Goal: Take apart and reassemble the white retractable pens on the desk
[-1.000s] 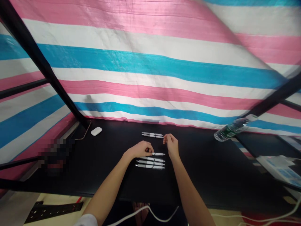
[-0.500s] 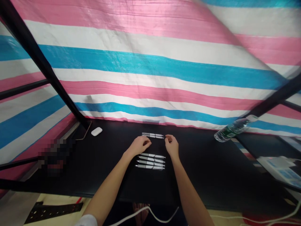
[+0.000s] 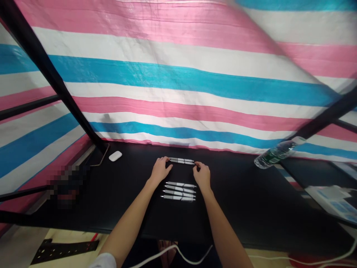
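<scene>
Two white-and-grey pens lie side by side on the black table, toward its back. My left hand is at their left ends, its fingertips by the tips and its thumb held apart. At the opposite ends is my right hand, index finger close to or touching the pens, with a gap between finger and thumb. Neither hand has fingers wrapped around a pen. Nearer to me, between my forearms, several similar pens lie in a roughly parallel group.
On the black table, a white rounded case lies at back left. A clear plastic bottle with a green label is at back right. Striped sheeting hangs behind, between black frame bars. A white cable crosses below the front edge.
My left hand has moved left and slightly up, from in front of the two far pens to their left ends. My right hand has shifted slightly left toward their right ends.
</scene>
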{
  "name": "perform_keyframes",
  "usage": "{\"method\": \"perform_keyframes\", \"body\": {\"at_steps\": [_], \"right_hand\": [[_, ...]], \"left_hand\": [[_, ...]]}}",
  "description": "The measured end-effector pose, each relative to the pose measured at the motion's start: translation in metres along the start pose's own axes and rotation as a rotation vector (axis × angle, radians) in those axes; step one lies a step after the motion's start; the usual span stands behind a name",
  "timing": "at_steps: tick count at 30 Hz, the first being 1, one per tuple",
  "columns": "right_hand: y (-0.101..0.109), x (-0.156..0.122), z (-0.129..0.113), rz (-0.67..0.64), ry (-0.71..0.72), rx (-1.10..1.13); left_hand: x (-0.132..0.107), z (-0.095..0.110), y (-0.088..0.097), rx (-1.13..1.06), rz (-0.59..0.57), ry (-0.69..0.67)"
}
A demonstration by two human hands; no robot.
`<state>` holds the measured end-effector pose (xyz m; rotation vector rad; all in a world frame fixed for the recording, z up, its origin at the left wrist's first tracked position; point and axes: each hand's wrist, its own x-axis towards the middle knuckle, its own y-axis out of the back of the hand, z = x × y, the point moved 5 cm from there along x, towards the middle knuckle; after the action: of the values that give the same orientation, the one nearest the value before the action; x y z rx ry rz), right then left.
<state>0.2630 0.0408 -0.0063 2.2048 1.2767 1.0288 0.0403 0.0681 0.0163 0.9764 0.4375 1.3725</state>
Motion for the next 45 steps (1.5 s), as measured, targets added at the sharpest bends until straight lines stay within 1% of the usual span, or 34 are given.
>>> {"method": "perform_keyframes", "body": {"at_steps": [6,10,13,19,22,25,27,30,32,35,45], "right_hand": [[0.0,-0.001,0.0,-0.001,-0.032,0.054],[0.001,0.0,-0.001,0.006,-0.058,0.139],[0.003,0.001,-0.002,0.008,-0.126,0.299],[0.003,-0.001,-0.003,-0.023,-0.342,0.718],[0.004,0.0,-0.004,-0.03,-0.393,0.861],[0.005,0.002,-0.002,-0.01,-0.425,0.965],[0.005,0.003,-0.001,0.001,-0.441,1.008],[0.003,0.003,0.0,-0.013,-0.47,1.052],[0.002,0.002,-0.001,-0.032,-0.481,1.068],[0.002,0.002,-0.003,-0.053,-0.472,1.073],[0.004,0.001,-0.007,-0.061,-0.476,1.074]], "left_hand": [[-0.001,0.002,0.0,-0.051,0.011,-0.024],[-0.001,0.003,0.001,-0.066,0.015,-0.032],[-0.001,0.003,0.001,-0.071,0.02,-0.021],[0.0,0.004,0.007,-0.179,0.071,0.005],[0.001,0.006,0.011,-0.271,0.108,0.006],[0.003,0.006,0.012,-0.395,0.135,0.019],[0.004,0.003,0.011,-0.509,0.125,0.052],[0.006,0.001,0.007,-0.681,0.066,0.126],[0.006,0.001,0.006,-0.755,0.034,0.158],[0.006,0.003,0.006,-0.794,0.021,0.162],[0.007,0.005,0.006,-0.793,0.016,0.102]]}}
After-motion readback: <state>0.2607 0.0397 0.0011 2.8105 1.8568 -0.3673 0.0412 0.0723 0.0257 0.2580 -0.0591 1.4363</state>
